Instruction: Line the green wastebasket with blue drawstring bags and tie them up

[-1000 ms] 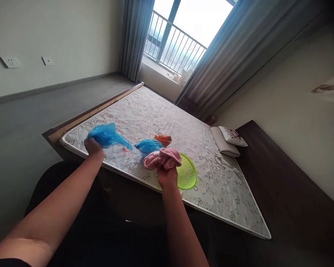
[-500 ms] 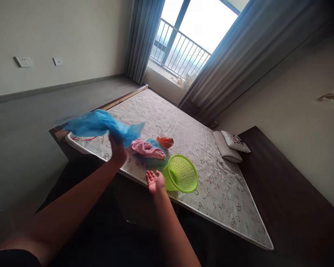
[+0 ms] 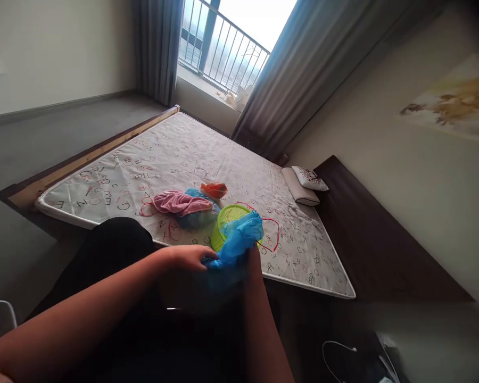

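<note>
A thin blue plastic bag (image 3: 241, 234) with a red drawstring is bunched up between my hands, in front of the green mesh basket (image 3: 217, 238). My left hand (image 3: 193, 257) pinches the bag's lower left end between thumb and fingers. On the other side, my right hand (image 3: 254, 259) grips the bag, its fingers mostly hidden by the plastic. The basket stands at the mattress's near edge, partly covered by the bag. Left of it a pink towel (image 3: 181, 202) lies on more blue plastic (image 3: 195, 219). An orange plastic bag (image 3: 214, 190) rests just behind.
The bare mattress (image 3: 207, 154) has printed letters and a wooden bed frame (image 3: 91, 153) on its left. Two pillows (image 3: 301, 186) lie by the dark headboard (image 3: 367, 213). A white cable (image 3: 331, 343) hangs at the lower right. Beyond are curtains and a window.
The blue bag has swung from the left to in front of the basket, gathered into a bunch. My right hand, open and without the bag before, now grips it. The view has turned right.
</note>
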Demonstrator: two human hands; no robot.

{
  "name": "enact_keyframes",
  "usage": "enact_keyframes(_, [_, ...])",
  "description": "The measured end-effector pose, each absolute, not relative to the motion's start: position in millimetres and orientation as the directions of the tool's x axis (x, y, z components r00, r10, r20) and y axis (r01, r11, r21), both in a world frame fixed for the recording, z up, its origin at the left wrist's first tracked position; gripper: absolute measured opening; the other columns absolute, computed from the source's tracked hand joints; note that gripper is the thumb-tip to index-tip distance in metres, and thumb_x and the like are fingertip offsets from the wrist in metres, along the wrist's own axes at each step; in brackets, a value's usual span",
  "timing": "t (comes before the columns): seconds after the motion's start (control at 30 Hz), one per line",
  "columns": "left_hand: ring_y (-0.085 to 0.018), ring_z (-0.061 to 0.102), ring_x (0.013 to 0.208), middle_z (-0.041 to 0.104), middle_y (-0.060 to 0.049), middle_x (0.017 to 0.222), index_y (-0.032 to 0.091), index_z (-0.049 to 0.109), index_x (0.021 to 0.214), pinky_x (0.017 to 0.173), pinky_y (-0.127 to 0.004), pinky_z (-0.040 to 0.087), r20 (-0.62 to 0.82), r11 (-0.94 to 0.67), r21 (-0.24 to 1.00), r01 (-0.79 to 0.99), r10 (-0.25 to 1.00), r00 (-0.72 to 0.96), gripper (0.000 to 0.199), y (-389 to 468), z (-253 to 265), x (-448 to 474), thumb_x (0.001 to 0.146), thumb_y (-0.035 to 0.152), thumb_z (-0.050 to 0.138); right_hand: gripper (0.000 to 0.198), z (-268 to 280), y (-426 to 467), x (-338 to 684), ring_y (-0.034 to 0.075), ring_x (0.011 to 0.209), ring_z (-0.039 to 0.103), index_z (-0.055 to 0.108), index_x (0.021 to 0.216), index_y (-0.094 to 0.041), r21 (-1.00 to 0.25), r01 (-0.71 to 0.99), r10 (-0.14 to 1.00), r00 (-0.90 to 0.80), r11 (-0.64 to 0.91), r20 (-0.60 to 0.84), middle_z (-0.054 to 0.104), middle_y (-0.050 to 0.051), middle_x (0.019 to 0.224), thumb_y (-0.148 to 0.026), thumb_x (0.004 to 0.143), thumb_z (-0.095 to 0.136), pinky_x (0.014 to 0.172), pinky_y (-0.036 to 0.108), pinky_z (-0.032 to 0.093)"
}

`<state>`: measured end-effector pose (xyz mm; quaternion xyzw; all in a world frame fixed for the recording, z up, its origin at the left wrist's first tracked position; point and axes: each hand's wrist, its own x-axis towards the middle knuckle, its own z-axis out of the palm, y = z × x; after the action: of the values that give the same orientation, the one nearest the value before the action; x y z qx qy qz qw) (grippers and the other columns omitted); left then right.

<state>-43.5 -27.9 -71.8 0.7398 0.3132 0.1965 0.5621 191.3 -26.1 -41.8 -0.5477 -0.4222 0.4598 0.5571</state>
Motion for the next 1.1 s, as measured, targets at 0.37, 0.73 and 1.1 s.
enact_keyframes(0.37, [-0.029,0.075,0.108,0.074,-0.016,0.127,0.021,0.064,0.142,0.085,-0.035,0.06,-0.096,0.214,0.958,-0.189,0.865,0.492,0.088,6.2,-50.1,-10.6,0.066,0.049,0.097,0.043,-24.9,-79.4,234.2,0.029,0.122,0.069,0.083,0.119,-0.025,-0.935,0.342,0.993,0.037,0.089,0.108,0.076,0.009,0.13,-0.037,0.078,0.086,0.112,0.044,0.05])
enact_keyframes(0.73, [-0.018,0.07,0.071,0.074,-0.004,0.082,0.016,0.069,0.093,0.072,-0.03,0.059,-0.278,0.327,0.755,-0.569,0.945,0.174,0.031,16.8,-58.7,5.7,0.073,0.03,0.087,0.029,1.7,-89.9,274.0,0.019,0.074,0.063,0.079,0.075,-0.021,-0.817,0.577,0.89,-0.375,0.006,-0.258,0.074,0.002,0.079,-0.037,0.093,0.065,0.071,0.03,0.05])
enact_keyframes(1.1, [-0.021,0.071,0.063,0.077,-0.012,0.08,0.012,0.076,0.093,0.057,-0.03,0.058,-0.272,0.463,0.831,-0.307,0.82,0.503,0.055,0.3,-60.5,9.0,0.067,0.057,0.094,0.054,-6.7,-79.3,202.8,0.026,0.11,0.07,0.073,0.128,-0.026,-0.916,0.397,0.995,0.041,0.064,0.087,0.076,0.009,0.126,-0.037,0.077,0.087,0.092,0.036,0.056])
